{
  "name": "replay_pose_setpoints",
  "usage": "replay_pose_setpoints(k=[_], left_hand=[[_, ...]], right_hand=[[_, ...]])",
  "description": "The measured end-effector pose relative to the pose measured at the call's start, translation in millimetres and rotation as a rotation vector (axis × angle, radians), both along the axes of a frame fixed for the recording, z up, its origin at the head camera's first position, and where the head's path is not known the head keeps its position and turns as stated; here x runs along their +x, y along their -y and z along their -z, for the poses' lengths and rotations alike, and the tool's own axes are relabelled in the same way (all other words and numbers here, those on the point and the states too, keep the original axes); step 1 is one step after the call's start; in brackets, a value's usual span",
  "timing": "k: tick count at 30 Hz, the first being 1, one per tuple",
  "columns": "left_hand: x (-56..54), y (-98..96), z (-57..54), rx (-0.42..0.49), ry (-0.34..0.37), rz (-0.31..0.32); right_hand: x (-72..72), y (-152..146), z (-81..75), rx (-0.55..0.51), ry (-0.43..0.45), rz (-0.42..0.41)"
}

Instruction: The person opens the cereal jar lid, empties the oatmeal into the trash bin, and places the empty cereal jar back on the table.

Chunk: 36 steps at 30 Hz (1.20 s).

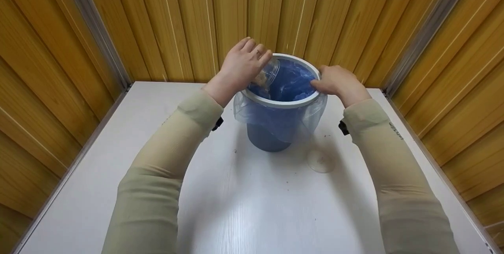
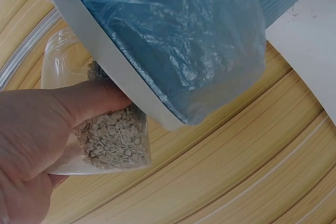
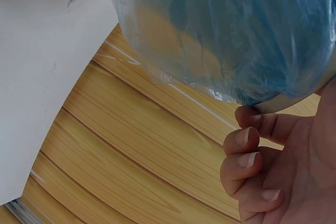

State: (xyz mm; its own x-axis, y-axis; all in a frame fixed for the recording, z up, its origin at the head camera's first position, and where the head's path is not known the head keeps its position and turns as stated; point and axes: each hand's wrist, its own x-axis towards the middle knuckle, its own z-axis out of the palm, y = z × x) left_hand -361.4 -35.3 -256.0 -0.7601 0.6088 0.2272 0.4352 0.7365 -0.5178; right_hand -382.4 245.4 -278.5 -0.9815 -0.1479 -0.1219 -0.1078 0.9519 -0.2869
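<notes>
My left hand grips a clear plastic jar, tilted with its mouth over the inside of a blue trash bin. Pale dry flakes, resembling oats, lie in the jar in the left wrist view. A thin bluish bag lines the bin and hangs over its white rim. On the far right side, my right hand pinches that rim, its thumb inside. The fingers below the rim are curled in the right wrist view. The bin stands upright; its bottom inside is hidden.
A round clear lid lies on the white table, right of the bin's base. Small crumbs are scattered near it. Wood-patterned walls with grey corner posts enclose the table behind and at both sides.
</notes>
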Motion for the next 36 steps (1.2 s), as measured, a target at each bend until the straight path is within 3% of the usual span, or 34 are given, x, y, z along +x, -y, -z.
replay_pose_setpoints(k=[15, 29, 36], left_hand=[[-0.1, -7.0, 2.8, -0.094, -0.005, -0.009], [-2.7, -8.3, 14.6, -0.272, -0.124, 0.090], [-3.4, -9.2, 19.3, -0.309, -0.163, 0.144]], right_hand=[[-0.6, 0.8, -0.8, 0.041, -0.016, -0.002], [1.2, 1.4, 1.2, 0.013, -0.013, -0.007], [1.0, 1.3, 0.9, 0.032, -0.018, -0.014]])
